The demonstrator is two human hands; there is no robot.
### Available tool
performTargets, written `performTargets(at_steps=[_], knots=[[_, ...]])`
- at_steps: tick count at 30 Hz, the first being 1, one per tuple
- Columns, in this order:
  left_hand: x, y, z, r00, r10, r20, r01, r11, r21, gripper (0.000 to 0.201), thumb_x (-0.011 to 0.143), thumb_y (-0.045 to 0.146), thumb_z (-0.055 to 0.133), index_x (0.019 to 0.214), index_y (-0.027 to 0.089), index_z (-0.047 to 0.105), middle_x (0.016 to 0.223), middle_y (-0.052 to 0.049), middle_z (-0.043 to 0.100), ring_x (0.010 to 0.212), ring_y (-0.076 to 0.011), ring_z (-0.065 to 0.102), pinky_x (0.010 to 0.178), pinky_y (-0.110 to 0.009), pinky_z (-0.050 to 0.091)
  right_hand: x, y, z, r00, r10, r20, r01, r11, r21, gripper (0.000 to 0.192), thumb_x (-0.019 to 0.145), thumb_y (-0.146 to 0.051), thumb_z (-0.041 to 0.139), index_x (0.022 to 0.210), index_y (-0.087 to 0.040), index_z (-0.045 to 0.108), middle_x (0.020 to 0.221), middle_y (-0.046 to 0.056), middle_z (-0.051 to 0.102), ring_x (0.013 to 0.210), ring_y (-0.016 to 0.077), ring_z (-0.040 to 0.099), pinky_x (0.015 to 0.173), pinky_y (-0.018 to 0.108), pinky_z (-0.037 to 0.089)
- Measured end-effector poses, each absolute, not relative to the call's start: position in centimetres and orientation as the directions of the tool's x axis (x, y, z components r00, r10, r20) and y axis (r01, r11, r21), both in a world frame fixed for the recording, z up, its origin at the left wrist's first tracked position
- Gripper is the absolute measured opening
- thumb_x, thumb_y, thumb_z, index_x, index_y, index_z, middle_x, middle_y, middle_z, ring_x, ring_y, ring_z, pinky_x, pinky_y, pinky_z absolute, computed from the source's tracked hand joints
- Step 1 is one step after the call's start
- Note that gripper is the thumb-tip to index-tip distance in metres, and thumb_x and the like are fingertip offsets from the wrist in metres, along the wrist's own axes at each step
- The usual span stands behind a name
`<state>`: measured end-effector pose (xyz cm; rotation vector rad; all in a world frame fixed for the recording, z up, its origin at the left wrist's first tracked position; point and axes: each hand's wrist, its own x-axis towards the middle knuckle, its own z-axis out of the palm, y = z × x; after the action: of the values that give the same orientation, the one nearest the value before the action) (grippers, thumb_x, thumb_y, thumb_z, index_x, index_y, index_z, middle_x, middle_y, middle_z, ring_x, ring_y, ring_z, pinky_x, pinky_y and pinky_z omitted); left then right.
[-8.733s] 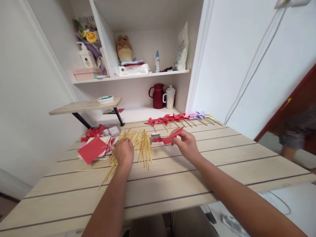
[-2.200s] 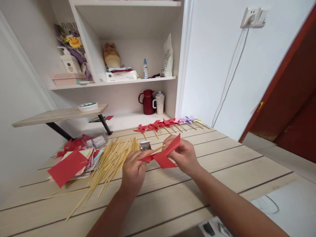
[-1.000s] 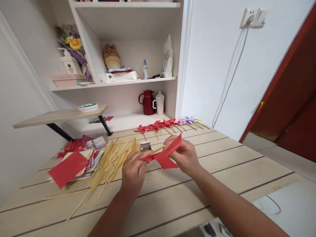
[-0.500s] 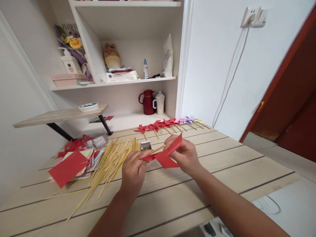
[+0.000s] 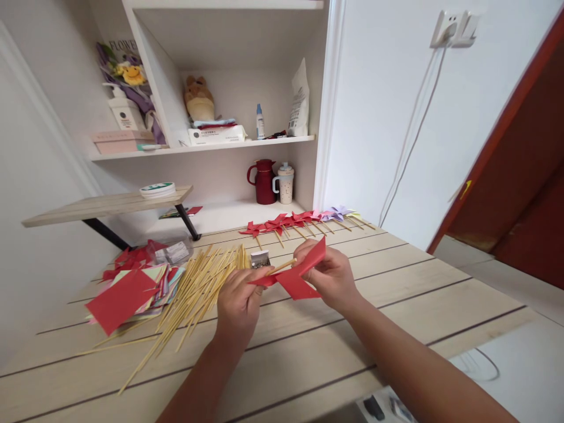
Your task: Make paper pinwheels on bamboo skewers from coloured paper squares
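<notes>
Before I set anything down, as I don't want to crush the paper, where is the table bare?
The table is bare from the right hand and forearm to its right edge, and between both forearms. It's crowded left of the left hand, with sticks and paper sheets, and along the back, with pinwheels.

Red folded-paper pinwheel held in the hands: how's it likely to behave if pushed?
The red folded-paper pinwheel is probably springy at first: its flaps stand out without sagging. Push harder and it would likely crease, since the edges look sheet-thin. Likely light for its size too, being mostly broad, thin flaps.
</notes>
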<state>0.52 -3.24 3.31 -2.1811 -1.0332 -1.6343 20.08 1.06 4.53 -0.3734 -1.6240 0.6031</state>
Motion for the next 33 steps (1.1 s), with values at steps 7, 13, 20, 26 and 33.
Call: performTargets(at_steps=[7,13,20,26,33], knots=[[0.46,-2.96,3.11,0.126,0.380,0.916,0.655,-0.725,0.211,0.032,0.094,0.012,0.053,0.106,0.024,0.079,0.086,-0.004,0.078,0.077,-0.0177,0.071,0.069,-0.030,0.056,20.06,1.01,4.63,-0.160,0.554,0.817,-0.122,0.810,-0.573,0.012,0.089,-0.023,0.072,0.077,-0.025,0.072,0.073,0.002,0.069,0.073,0.0188,0.064,0.070,0.034,0.053],[0.54,-3.03,3.18,0.118,0.396,0.911,0.652,-0.723,0.230,0.031,0.094,0.012,0.053,0.105,0.024,0.080,0.085,-0.003,0.078,0.076,-0.0182,0.071,0.069,-0.031,0.056,20.09,1.01,4.60,-0.153,0.569,0.808,-0.106,0.803,-0.586,0.013,0.088,-0.027,0.072,0.076,-0.024,0.072,0.074,0.003,0.069,0.074,0.0202,0.065,0.069,0.036,0.054],[0.59,-3.00,3.17,0.131,0.392,0.910,0.653,-0.725,0.219,0.031,0.094,0.012,0.053,0.106,0.024,0.079,0.086,-0.003,0.079,0.077,-0.0176,0.071,0.068,-0.031,0.056,20.08,1.05,4.61,-0.151,0.562,0.813,-0.123,0.805,-0.580,0.013,0.089,-0.028,0.072,0.077,-0.024,0.072,0.074,0.003,0.069,0.073,0.0195,0.065,0.069,0.035,0.053],[0.55,-3.00,3.11,0.134,0.397,0.908,0.659,-0.720,0.217,0.033,0.094,0.013,0.051,0.107,0.024,0.079,0.085,-0.004,0.079,0.076,-0.0175,0.071,0.068,-0.031,0.056,20.10,1.13,4.51,-0.156,0.571,0.806,-0.114,0.800,-0.589,0.014,0.089,-0.031,0.073,0.076,-0.024,0.071,0.075,0.003,0.069,0.073,0.0197,0.065,0.069,0.035,0.054],[0.43,-2.87,2.91,0.120,0.397,0.910,0.652,-0.723,0.229,0.032,0.093,0.011,0.053,0.107,0.025,0.079,0.086,-0.003,0.078,0.075,-0.0169,0.071,0.068,-0.031,0.056,20.11,1.03,4.60,-0.164,0.573,0.803,-0.127,0.795,-0.593,0.013,0.089,-0.030,0.073,0.077,-0.024,0.072,0.073,0.002,0.069,0.073,0.0195,0.064,0.069,0.035,0.053]])
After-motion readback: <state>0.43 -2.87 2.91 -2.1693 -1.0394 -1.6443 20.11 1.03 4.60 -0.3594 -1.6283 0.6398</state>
